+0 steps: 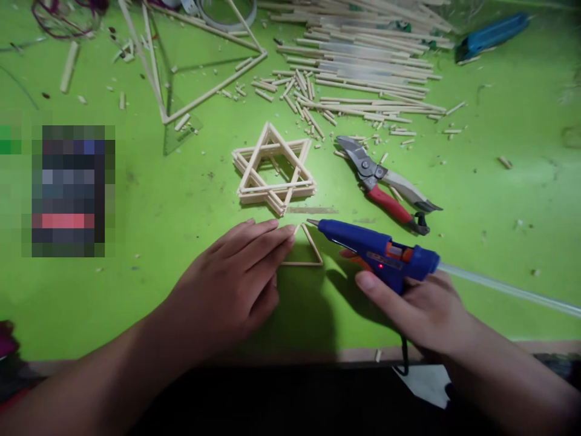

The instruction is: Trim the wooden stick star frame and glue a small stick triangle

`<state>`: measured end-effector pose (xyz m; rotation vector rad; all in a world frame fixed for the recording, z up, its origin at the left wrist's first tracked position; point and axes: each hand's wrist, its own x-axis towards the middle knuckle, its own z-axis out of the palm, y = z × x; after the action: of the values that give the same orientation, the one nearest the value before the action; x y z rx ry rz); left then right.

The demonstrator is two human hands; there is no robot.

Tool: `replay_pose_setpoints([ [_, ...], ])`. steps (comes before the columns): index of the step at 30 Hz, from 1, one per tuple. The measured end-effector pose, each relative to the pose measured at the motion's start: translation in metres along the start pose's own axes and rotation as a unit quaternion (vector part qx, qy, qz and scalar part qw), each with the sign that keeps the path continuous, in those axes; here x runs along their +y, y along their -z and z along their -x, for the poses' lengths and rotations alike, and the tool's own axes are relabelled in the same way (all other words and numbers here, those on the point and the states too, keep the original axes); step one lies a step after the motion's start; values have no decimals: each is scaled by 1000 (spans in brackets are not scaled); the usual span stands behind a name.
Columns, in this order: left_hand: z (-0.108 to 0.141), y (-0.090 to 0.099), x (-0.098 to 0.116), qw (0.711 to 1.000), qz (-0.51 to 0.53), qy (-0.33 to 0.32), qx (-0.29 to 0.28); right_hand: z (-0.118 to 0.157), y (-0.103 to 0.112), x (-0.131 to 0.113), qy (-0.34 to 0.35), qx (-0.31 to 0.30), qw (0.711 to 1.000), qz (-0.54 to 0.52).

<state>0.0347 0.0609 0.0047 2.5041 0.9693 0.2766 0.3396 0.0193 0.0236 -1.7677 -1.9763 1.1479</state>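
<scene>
My left hand [240,266] lies over the left side of a small triangle of thin wooden sticks [302,263], fingers together and pressing on it. The triangle's right side and part of its base show; the rest is under my fingers. My right hand [422,309] grips a blue hot glue gun [354,236] with a lit red light and a clear glue stick out of its back. Its nozzle points left, just above the triangle's top corner and apart from it. Beyond stands a layered six-pointed star of sticks [276,188].
Pruning shears [374,181] with one red handle lie right of the star. Long wooden sticks [372,79] and cut bits are spread behind. A larger stick frame [215,88] lies over a clear set square at back left. A blue cutter [494,36] is at far right; a blurred-out object [68,191] is left.
</scene>
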Motion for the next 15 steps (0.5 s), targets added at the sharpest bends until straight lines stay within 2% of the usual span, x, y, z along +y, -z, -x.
replay_pose_setpoints([
  [15, -3, -5, -2, 999, 16, -18, 29, -3, -9, 1, 51, 34, 998, 28],
])
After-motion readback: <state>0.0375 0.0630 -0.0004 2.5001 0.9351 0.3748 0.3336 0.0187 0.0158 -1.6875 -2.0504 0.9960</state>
